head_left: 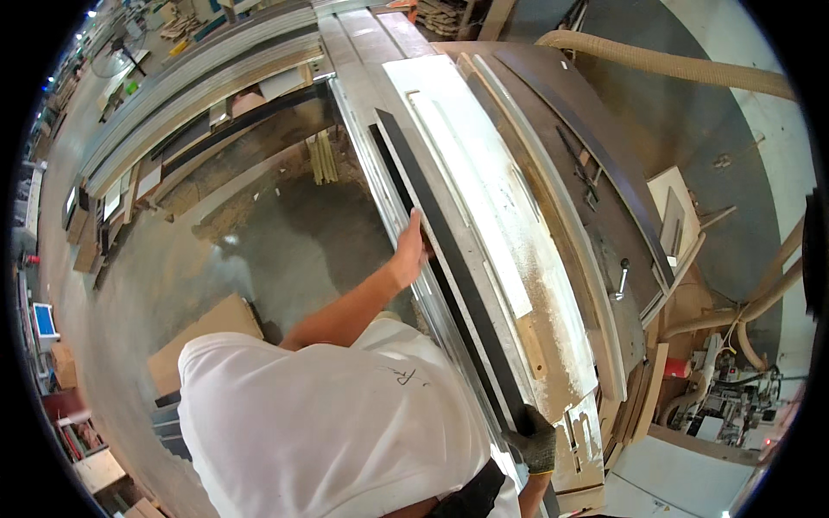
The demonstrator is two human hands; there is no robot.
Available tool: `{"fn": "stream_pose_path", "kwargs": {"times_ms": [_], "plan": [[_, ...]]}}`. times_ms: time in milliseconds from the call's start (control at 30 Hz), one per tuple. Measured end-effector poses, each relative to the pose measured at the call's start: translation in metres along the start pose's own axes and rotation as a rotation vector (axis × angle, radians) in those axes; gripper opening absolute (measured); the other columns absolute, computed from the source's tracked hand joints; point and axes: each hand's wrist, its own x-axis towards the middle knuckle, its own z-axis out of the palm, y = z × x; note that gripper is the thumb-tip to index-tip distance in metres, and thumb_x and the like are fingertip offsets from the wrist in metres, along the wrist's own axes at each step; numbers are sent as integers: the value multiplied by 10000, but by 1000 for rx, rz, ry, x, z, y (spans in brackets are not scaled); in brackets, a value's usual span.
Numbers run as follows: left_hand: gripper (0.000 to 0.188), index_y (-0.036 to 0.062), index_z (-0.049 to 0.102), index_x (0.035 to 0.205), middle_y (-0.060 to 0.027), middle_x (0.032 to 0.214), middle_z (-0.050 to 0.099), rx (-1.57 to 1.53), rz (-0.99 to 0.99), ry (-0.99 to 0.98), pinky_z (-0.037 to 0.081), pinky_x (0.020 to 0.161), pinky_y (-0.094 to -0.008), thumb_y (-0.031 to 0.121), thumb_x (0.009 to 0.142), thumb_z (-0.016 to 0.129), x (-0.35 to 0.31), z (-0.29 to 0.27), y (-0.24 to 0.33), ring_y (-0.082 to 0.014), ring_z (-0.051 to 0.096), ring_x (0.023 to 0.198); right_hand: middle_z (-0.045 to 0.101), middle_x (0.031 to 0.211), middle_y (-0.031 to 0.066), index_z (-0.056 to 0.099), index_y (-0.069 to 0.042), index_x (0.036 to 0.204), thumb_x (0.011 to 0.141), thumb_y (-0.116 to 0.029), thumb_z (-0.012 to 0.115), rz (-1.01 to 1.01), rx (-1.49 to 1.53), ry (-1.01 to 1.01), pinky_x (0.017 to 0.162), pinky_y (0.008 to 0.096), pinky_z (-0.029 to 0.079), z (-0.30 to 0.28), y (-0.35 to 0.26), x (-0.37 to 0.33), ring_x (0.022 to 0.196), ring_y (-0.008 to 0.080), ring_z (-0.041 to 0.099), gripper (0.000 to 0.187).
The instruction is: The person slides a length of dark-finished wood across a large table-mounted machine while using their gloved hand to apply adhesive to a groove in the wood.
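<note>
Two long dark strips (pixel 469 302) with a pale edge between them lie lengthwise along a metal machine table (pixel 358 78); I cannot tell whether they are one piece. My left hand (pixel 413 250), bare, closes around the near edge partway along, thumb uppermost and some fingers hidden behind the strip. Close to my body, my right hand (pixel 534 439) wears a dark knitted glove and is closed over the strips' near end. A silver rail (pixel 367 164) runs along the table's left edge, beside my left hand.
Right of the strips lie a worn white panel (pixel 484 181) and a brown table surface (pixel 553 112) with a crank handle (pixel 622 281). A ribbed hose (pixel 665 60) crosses at the far right. Board offcuts (pixel 112 203) sit on a frame at left; cardboard (pixel 207 332) lies on the floor.
</note>
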Motion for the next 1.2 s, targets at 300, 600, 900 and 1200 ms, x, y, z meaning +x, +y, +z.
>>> {"fn": "stream_pose_path", "kwargs": {"times_ms": [300,600,900,1200], "plan": [[627,150,594,1343,-30,1273,660,-246,-404,-361,475,977,-465,652,974,524,-23,38,-31,-200,622,1155,742,1014,137,663,81,1212,858,-183,744,355,660,-288,779,344,590,-21,-45,0,858,199,713,449],[332,112,613,1087,-15,886,616,-20,-363,-25,465,619,-365,433,1003,628,-6,75,-44,-169,582,732,743,979,130,679,63,1193,884,-214,732,311,607,-167,766,332,589,-35,-29,4,834,190,713,418],[522,88,511,1323,-142,1269,545,-18,-358,-191,509,985,-503,527,1040,491,41,36,-20,-285,567,1157,744,944,123,694,44,1173,910,-244,719,89,555,30,753,321,589,-107,62,11,809,182,712,391],[613,67,449,1428,-147,1470,460,53,-150,21,348,1177,-572,555,1065,377,54,63,8,-344,455,1358,745,955,86,704,-29,1191,959,-379,664,154,440,537,742,291,561,-125,63,-15,793,147,692,422]]}}
